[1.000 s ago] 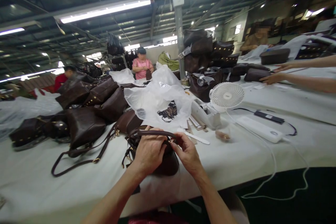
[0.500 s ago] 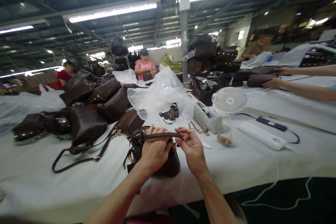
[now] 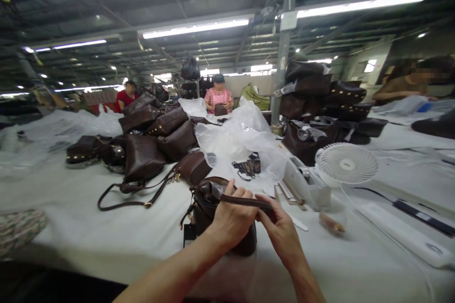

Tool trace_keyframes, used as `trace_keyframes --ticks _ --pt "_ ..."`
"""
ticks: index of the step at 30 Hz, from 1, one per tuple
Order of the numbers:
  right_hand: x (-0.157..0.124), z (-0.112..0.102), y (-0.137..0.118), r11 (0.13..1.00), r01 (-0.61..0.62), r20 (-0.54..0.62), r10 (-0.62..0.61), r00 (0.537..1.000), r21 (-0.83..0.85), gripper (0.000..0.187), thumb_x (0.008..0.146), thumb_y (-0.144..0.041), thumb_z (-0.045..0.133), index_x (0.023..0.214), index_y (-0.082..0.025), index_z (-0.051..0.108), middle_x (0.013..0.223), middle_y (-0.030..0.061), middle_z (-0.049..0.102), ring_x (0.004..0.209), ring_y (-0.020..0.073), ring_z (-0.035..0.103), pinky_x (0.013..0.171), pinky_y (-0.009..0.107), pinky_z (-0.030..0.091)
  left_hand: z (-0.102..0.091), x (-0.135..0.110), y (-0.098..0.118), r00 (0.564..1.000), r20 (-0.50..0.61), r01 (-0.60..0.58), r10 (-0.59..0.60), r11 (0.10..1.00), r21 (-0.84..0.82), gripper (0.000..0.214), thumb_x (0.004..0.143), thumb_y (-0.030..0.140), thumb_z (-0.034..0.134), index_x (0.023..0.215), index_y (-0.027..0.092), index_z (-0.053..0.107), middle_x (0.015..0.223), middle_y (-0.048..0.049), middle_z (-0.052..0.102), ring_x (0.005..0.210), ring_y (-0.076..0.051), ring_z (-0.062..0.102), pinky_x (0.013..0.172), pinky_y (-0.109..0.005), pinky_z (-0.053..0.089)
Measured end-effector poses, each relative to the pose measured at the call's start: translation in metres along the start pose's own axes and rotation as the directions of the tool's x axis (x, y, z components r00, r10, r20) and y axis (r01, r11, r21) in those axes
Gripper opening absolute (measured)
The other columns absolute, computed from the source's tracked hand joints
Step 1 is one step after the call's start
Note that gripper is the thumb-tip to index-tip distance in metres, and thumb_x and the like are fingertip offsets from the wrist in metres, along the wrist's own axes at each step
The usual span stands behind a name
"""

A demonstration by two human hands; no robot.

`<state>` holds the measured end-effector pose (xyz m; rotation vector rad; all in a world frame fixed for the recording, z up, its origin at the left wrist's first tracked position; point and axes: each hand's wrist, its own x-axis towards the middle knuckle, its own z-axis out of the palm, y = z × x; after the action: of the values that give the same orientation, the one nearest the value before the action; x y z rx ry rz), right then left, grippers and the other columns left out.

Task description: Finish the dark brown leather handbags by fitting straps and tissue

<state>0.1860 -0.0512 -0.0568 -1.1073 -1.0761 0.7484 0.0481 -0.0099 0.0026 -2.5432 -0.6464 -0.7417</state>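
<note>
A small dark brown leather bag [image 3: 204, 201] stands on the white table [image 3: 88, 236] right in front of me. My left hand [image 3: 232, 220] is closed round the bag's brown strap [image 3: 245, 201] near the top of the bag. My right hand [image 3: 282, 234] pinches the same strap at its right end. A black tag [image 3: 189, 235] hangs at the bag's lower left. Just behind the bag lies a clear plastic bag [image 3: 241, 144] with black pieces inside.
Several brown bags [image 3: 149, 144] lie in a heap at the left, more are stacked [image 3: 313, 99] at the back right. A white desk fan [image 3: 346, 164], a tape dispenser [image 3: 305, 182] and a white power strip [image 3: 405, 236] sit to my right. Other people work at the far side.
The view has swung to the left, so everything has shifted right in the picture. My hands stay on the strap, and the co-worker's arms at the right have left the view.
</note>
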Motion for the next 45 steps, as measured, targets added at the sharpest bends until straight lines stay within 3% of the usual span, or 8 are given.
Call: trace_keyframes --ticks 8,11,20,29,32,38,42,45 --pt "-0.011 -0.007 0.024 0.998 -0.017 0.071 0.013 0.997 0.060 0.049 0.081 -0.041 0.069 0.125 -0.024 0.059 0.129 0.0105 0.062 0.110 0.0293 0.063 0.086 0.044 0.058 0.008 -0.008 -0.013 1.000 -0.023 -0.016 0.013 0.993 -0.117 0.015 0.091 0.021 0.052 0.101 0.022 0.063 0.087 -0.0017 0.065 0.088 -0.019 0.060 0.106 -0.044 0.039" --pt "-0.007 0.010 0.029 0.987 0.094 0.095 -0.082 0.992 -0.130 0.044 0.074 -0.033 0.072 0.115 -0.020 0.063 0.118 0.0104 0.067 0.107 0.0295 0.063 0.091 0.045 0.054 0.008 -0.007 -0.016 1.000 -0.025 -0.013 0.009 0.988 -0.156 0.012 0.089 0.018 0.052 0.092 0.020 0.063 0.086 -0.0019 0.065 0.086 -0.018 0.060 0.106 -0.040 0.038" --pt "0.009 0.045 0.024 0.884 0.337 0.084 -0.328 0.941 -0.324 0.011 0.081 -0.022 0.048 0.075 -0.021 0.057 0.073 0.0021 0.061 0.067 0.0185 0.054 0.062 0.029 0.046 0.016 -0.017 -0.015 0.973 -0.158 0.159 -0.166 0.986 -0.056 0.008 0.087 0.014 0.055 0.082 0.018 0.060 0.095 -0.0047 0.065 0.098 -0.023 0.056 0.089 -0.039 0.043" --pt "-0.009 0.051 0.020 0.864 0.261 -0.007 -0.292 0.956 -0.430 0.016 0.088 -0.033 0.051 0.081 -0.022 0.060 0.076 0.0031 0.063 0.071 0.0209 0.057 0.067 0.032 0.046 0.001 -0.021 -0.022 0.781 -0.351 0.436 -0.516 0.854 -0.285 0.017 0.083 0.010 0.050 0.068 0.019 0.053 0.083 -0.0061 0.062 0.087 -0.022 0.054 0.083 -0.038 0.045" --pt "-0.014 0.046 0.016 0.861 0.250 -0.033 -0.294 0.955 -0.444 0.019 0.089 -0.037 0.053 0.081 -0.022 0.061 0.075 0.0030 0.063 0.069 0.0212 0.057 0.064 0.031 0.046 -0.009 -0.016 -0.031 0.796 -0.244 0.447 -0.553 0.811 -0.378 0.016 0.077 0.007 0.049 0.066 0.019 0.050 0.080 -0.0046 0.058 0.082 -0.020 0.053 0.078 -0.034 0.046" --pt "-0.020 0.018 0.011 0.856 0.265 0.035 -0.279 0.960 -0.444 0.018 0.088 -0.037 0.055 0.092 -0.021 0.063 0.081 0.0040 0.067 0.074 0.0224 0.061 0.066 0.032 0.049 -0.033 -0.005 -0.044 0.833 0.211 0.527 -0.512 0.617 -0.584 0.014 0.069 0.012 0.054 0.057 0.016 0.048 0.064 0.0022 0.049 0.062 -0.011 0.046 0.058 -0.022 0.036" --pt "-0.016 0.000 0.009 0.842 0.337 0.166 -0.294 0.941 -0.421 0.033 0.089 -0.030 0.051 0.120 -0.021 0.059 0.111 0.0076 0.069 0.101 0.0258 0.064 0.085 0.038 0.053 -0.047 0.007 -0.047 0.767 0.518 0.621 -0.378 0.638 -0.455 0.019 0.071 0.021 0.058 0.054 0.016 0.053 0.052 0.0041 0.042 0.053 -0.011 0.040 0.050 -0.023 0.028" --pt "-0.010 -0.008 0.002 0.796 0.428 0.281 -0.333 0.900 -0.429 0.041 0.089 -0.026 0.049 0.129 -0.023 0.055 0.122 0.0082 0.066 0.113 0.0271 0.061 0.095 0.043 0.050 -0.057 0.021 -0.049 0.741 0.614 0.573 -0.272 0.732 -0.368 0.018 0.072 0.021 0.057 0.054 0.017 0.054 0.051 0.0031 0.043 0.051 -0.011 0.040 0.050 -0.025 0.028"
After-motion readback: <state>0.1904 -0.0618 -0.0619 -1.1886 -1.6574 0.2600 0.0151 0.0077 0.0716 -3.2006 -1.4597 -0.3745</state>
